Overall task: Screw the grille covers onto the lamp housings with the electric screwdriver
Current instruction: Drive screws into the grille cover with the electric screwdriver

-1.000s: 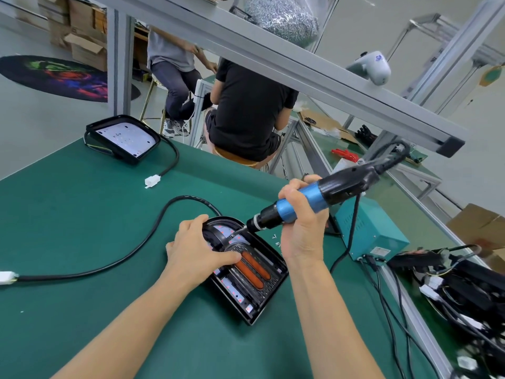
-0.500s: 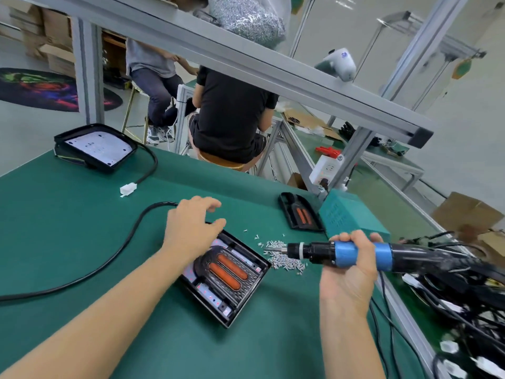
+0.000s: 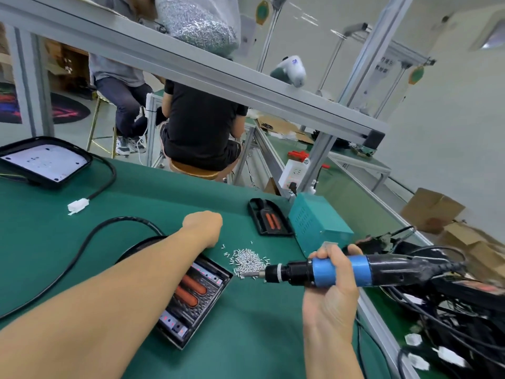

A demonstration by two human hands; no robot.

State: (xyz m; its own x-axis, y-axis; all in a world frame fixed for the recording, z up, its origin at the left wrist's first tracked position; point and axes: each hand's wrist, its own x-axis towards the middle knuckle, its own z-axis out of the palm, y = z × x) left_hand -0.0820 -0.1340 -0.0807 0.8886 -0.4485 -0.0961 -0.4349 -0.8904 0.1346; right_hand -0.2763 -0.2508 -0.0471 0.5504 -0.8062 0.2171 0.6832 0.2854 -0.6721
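Gripping hand, screwdriver tip at screw pile edge.

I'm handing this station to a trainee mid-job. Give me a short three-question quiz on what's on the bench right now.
1. True or false: the electric screwdriver is held in the right hand.
2. Where does the screwdriver's bit tip sit? A) in the lamp housing B) at the edge of the loose screw pile C) on the teal power box
3. Fill in: the spare grille cover lies on the green mat right beside the teal ____.

Key: 1 true; 2 B; 3 power box. Note for the trainee: the left hand is past the housing near the screws, and its fingers are hidden from the head camera.
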